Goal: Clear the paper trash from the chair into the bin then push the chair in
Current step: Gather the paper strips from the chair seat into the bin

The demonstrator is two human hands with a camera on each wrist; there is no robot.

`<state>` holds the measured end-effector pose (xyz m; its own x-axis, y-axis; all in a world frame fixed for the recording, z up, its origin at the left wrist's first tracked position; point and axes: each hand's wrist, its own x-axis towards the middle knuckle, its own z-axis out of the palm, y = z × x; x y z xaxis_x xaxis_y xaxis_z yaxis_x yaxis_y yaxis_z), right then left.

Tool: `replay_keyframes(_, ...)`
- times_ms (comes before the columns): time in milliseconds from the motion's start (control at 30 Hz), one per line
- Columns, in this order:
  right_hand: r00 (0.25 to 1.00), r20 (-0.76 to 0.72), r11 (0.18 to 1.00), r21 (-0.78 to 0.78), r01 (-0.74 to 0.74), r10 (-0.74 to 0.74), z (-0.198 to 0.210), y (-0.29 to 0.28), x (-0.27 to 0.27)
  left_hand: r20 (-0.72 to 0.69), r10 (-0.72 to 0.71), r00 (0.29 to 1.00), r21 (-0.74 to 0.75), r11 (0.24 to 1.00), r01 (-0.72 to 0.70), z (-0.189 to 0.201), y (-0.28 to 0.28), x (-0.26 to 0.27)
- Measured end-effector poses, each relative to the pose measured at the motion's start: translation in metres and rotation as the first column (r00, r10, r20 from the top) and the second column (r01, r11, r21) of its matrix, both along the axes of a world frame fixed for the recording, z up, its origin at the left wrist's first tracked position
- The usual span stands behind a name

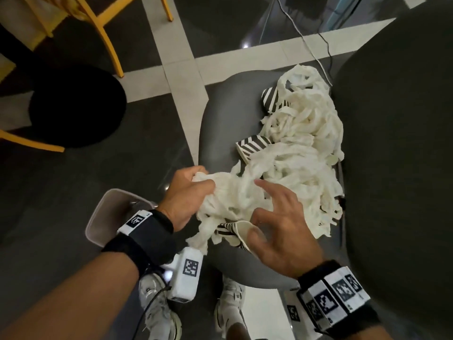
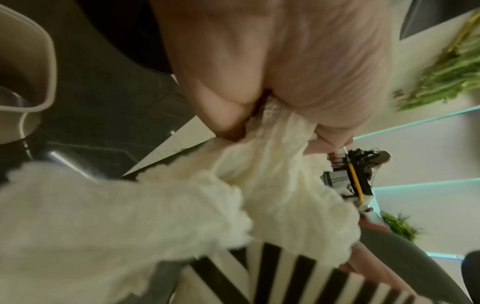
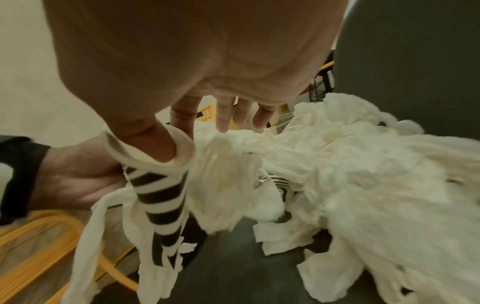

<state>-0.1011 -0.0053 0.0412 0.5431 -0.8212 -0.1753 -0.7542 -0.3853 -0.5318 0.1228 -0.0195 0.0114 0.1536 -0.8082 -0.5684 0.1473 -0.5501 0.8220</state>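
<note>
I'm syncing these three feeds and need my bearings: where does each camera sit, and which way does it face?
Head: worn on the head, looking down at the chair, paper and bin; both forearms and shoes show.
Left wrist: along the left hand, which grips paper; bin at left.
Right wrist: along the right hand, thumb inside a striped cup, fingers spread; the left hand shows too.
Shared: all three see the paper and a striped cup.

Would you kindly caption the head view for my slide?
Left hand grips shredded paper on the grey chair; right hand pinches a striped cup.
</note>
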Motion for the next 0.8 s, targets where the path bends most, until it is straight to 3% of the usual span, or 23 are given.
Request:
replay_keyframes(133, 0.99, -0.053, 0.992, 0.019, -0.128, 0.129, -0.02, -0.011, 0.03, -0.088, 0.053, 0.995, 0.047, 0.998, -0.049, -0.013, 0.009, 0.016)
replay_keyframes(233, 0.966, 0.018, 0.952, 0.161, -0.259, 0.26, -0.038, -0.023, 0.058, -0.098, 0.046, 0.994, 0.065, 0.997, -0.04, -0.021, 0.015, 0.027)
replay_keyframes(300, 0.974, 0.111, 0.94, 0.261, -0.219, 0.196, -0.047, -0.024, 0.077, -0.106, 0.083, 0.991, 0.067, 0.995, -0.076, -0.024, 0.02, 0.037)
replay_keyframes(367, 0.985, 0.111, 0.939, 0.306, -0.159, 0.131, -0.06, -0.019, 0.102, -0.101, 0.172, 0.98, 0.068, 0.984, -0.165, -0.025, 0.03, 0.059)
replay_keyframes(433, 0.994, 0.08, 0.94, 0.328, -0.096, 0.074, -0.074, -0.008, 0.134, -0.035, 0.221, 0.975, 0.048, 0.974, -0.22, -0.025, 0.044, 0.088)
replay_keyframes(500, 0.994, 0.107, 0.934, 0.357, -0.015, -0.025, -0.089, 0.006, 0.17, 0.149, 0.23, 0.962, 0.039, 0.971, -0.238, -0.031, 0.062, 0.118)
replay_keyframes(633, 0.988, 0.132, 0.889, 0.458, 0.015, -0.085, -0.125, 0.038, 0.245, 0.396, 0.285, 0.873, 0.012, 0.949, -0.315, -0.075, 0.108, 0.178)
replay_keyframes(800, 1.0, 0.012, 0.871, 0.491, 0.009, -0.016, -0.197, 0.069, 0.311, 0.412, 0.244, 0.878, 0.161, 0.929, -0.334, -0.159, 0.163, 0.233)
